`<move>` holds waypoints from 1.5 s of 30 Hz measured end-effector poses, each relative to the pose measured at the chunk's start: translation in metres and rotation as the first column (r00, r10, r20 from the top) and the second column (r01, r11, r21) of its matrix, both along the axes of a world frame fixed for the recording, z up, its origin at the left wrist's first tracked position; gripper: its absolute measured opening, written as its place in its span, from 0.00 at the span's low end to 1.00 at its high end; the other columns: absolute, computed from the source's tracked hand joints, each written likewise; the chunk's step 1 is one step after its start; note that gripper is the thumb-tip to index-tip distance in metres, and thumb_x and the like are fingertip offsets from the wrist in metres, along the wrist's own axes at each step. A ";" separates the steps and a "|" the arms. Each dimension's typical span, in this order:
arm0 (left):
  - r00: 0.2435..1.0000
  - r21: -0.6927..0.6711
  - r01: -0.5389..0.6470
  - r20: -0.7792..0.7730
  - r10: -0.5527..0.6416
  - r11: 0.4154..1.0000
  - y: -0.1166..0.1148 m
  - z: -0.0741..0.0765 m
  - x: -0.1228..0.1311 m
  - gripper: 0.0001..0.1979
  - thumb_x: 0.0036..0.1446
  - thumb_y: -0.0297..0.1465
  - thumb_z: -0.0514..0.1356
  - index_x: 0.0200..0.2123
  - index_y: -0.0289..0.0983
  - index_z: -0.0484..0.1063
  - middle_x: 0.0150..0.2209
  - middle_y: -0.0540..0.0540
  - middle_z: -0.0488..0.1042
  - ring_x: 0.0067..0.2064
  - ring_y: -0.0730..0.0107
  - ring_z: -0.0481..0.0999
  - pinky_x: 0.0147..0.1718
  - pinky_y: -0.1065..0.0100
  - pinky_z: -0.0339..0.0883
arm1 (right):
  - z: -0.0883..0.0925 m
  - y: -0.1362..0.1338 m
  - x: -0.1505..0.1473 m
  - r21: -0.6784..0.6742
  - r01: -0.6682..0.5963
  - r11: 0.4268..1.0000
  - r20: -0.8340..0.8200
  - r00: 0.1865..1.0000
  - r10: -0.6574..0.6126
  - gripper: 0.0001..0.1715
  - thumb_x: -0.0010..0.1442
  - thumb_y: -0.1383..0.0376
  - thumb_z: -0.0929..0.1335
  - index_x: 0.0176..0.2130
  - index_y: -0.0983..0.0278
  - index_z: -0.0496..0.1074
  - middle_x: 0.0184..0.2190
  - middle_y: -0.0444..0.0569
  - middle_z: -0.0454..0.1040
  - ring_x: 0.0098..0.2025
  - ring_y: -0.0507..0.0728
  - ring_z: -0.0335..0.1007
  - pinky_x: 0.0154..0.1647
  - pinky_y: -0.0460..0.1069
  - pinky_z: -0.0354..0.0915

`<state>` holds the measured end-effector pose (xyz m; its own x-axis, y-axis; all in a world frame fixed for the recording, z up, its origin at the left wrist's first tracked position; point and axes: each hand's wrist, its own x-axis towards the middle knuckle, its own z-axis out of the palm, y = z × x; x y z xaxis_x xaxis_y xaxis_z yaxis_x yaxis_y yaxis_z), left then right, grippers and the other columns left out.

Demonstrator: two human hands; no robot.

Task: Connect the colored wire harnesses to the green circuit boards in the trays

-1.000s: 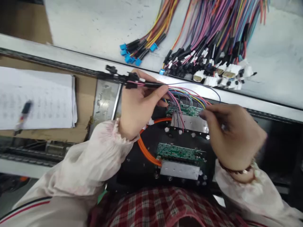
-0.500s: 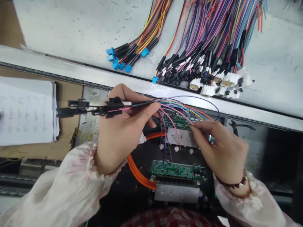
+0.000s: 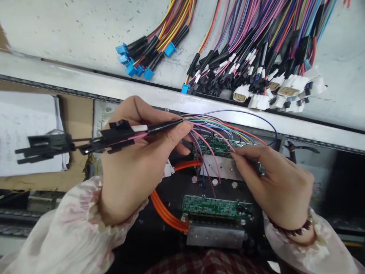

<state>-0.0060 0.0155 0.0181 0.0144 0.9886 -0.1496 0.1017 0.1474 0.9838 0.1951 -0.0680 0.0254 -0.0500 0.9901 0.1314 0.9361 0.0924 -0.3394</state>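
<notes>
Connectors [image 3: 47, 148] farther out past left hand [image 3: 131, 179]

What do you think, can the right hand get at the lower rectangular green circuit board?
Probably yes. The right hand sits close to the rectangular green circuit board, with no solid thing between; only thin pink wires hang near its upper edge, and look easy to move aside.

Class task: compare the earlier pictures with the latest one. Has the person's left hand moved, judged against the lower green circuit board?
Yes: the left hand, holding the wire bundle, has moved left, farther from the lower green circuit board and toward the sheet of paper.
</notes>
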 end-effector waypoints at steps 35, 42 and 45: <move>0.985 0.064 -0.014 0.173 0.002 0.998 0.002 -0.011 0.003 0.13 0.53 0.29 0.72 0.28 0.43 0.69 0.27 0.52 0.80 0.27 0.65 0.81 0.20 0.67 0.76 | -0.003 0.007 -0.024 0.105 0.057 0.993 -0.027 0.998 -0.054 0.05 0.65 0.64 0.67 0.41 0.61 0.73 0.34 0.44 0.79 0.33 0.52 0.76 0.34 0.47 0.68; 0.977 0.056 -0.009 0.214 -0.003 0.998 0.000 -0.010 0.005 0.12 0.54 0.25 0.71 0.29 0.41 0.69 0.27 0.51 0.79 0.28 0.66 0.81 0.22 0.68 0.76 | 0.016 0.003 -0.029 -0.117 -0.077 0.990 -0.040 0.997 0.073 0.09 0.66 0.64 0.64 0.33 0.62 0.70 0.32 0.49 0.70 0.35 0.56 0.69 0.36 0.51 0.65; 0.977 -0.004 -0.005 0.213 0.006 1.000 -0.001 -0.005 0.006 0.12 0.54 0.24 0.70 0.28 0.38 0.69 0.26 0.50 0.79 0.26 0.68 0.81 0.21 0.71 0.75 | 0.017 0.002 -0.021 -0.076 -0.049 0.996 -0.058 0.997 0.044 0.08 0.66 0.65 0.64 0.33 0.62 0.69 0.31 0.47 0.69 0.34 0.54 0.68 0.35 0.50 0.64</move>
<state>-0.0004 0.0149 0.0132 0.0411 0.9882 -0.1475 -0.1113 0.1512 0.9822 0.1738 -0.0656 0.0423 -0.0911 0.9941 0.0585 0.9105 0.1069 -0.3995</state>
